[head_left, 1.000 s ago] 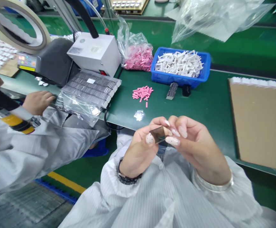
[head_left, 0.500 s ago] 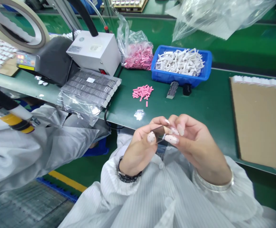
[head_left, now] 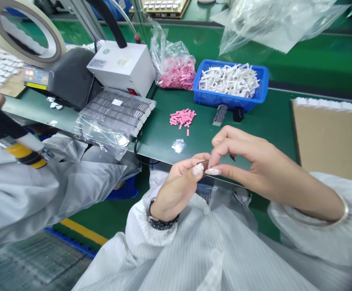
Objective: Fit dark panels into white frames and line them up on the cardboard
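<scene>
By the near edge of the desk (head_left: 160,140), I'm pinching the dark piece (head_left: 205,163) in left fingers (head_left: 194,175), ideally lightly, right fingers (head_left: 228,171) nipping its end.

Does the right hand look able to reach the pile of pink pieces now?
Probably yes: nothing tall stands between the right hand and the pink pile. That hand seems to pinch the dark piece, though, and may need to let go first.

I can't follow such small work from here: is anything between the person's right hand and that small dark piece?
Nothing visible. The left hand holds the small dark piece, and the right hand is right at its edge; whether it grips there is unclear.
</scene>
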